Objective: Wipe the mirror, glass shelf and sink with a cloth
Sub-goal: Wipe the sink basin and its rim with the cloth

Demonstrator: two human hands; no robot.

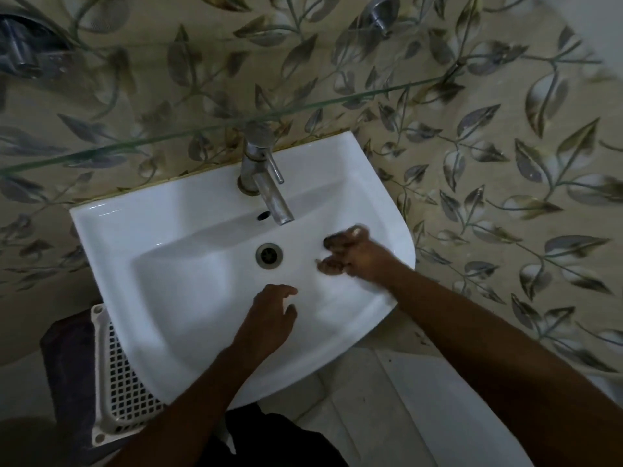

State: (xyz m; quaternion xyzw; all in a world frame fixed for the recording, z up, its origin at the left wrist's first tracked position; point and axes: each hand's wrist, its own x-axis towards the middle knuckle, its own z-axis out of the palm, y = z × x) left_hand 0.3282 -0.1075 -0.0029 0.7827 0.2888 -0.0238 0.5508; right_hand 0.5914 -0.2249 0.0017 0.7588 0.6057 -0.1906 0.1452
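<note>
Inside the white sink (188,298), both hands work over the bowl. The right hand (347,256) sits at about three o'clock from the drain (268,255), near the right wall of the bowl; its fingers are curled in, but motion blur hides what they close on, so I cannot tell whether a cloth is in it. The left hand (271,311) lies at about six o'clock from the drain, fingers spread and relaxed, palm down toward the porcelain, holding nothing that shows. No cloth can be made out for certain anywhere in the view; a pale patch under the left fingertips may be only glare.

The relation that matters is simple: the bowl's long axis runs from nine to three o'clock, and the unwiped stretch, as I judge it, lies toward nine o'clock from both hands. The left hand is the nearer one to that side; the right hand is nearer the tap (266,176), which stands at twelve o'clock from the drain with its spout reaching over the bowl.

The glass shelf (168,138) crosses above the tap as a thin greenish edge, slanting up toward the right. The mirror is not in view. Behind is leaf-patterned wall tile (488,163). A white plastic basket (118,382) stands at seven o'clock, partly under the sink's rim, on a pale tiled floor (387,416).
</note>
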